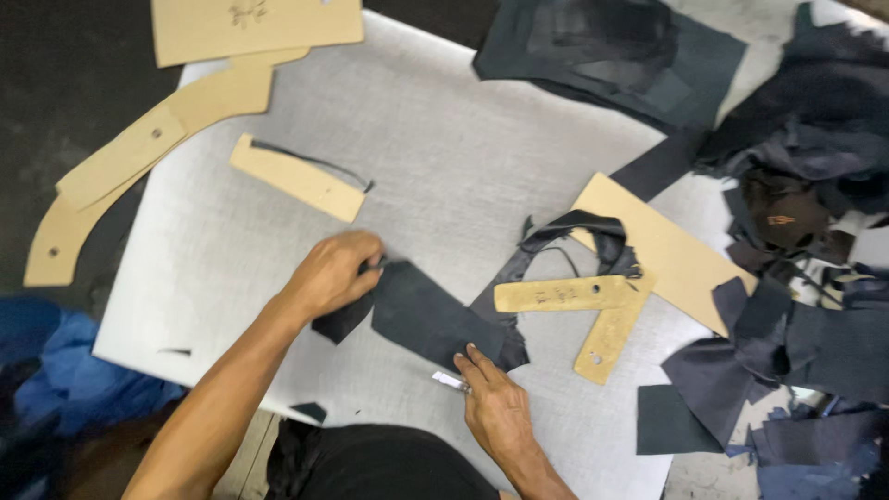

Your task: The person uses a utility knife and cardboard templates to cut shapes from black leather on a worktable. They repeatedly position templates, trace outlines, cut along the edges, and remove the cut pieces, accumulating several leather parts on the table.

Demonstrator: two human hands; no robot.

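- While pressed down at the centre of the grey cutting mat (pixel 444 139), left hand (pixel 333 273) curled shut on the near edge of the dark fabric piece (pixel 421 319), fingers bunched over the cloth.
- Right hand (pixel 495 407) at 5 o'clock from that piece, fingertips touching its lower corner, closed around a small pale blade or chalk (pixel 450 380) (too small to tell which) that pokes out toward 9 o'clock.
- Dark fabric piece lying flat between both hands, slanting from 10 o'clock down to 4 o'clock.
- Just beside it at 3 o'clock, an L-shaped cardboard template (pixel 583 310), with a loop of dark trim (pixel 579 236) resting partly over it.
- Further toward 2 o'clock, a larger tan cardboard panel (pixel 676 259), partly under the trim.
- At 12 o'clock from the left hand, a small tan strip template (pixel 296 178) with a thin dark offcut along its upper edge.
- At 10 o'clock, long curved cardboard patterns (pixel 139 153) hanging over the mat's edge, a rectangular one (pixel 255 28) above them.
- Along the 1 to 4 o'clock side, heaped dark fabric scraps (pixel 806 139).
- At 8 o'clock, off the mat, blue cloth (pixel 65 370).
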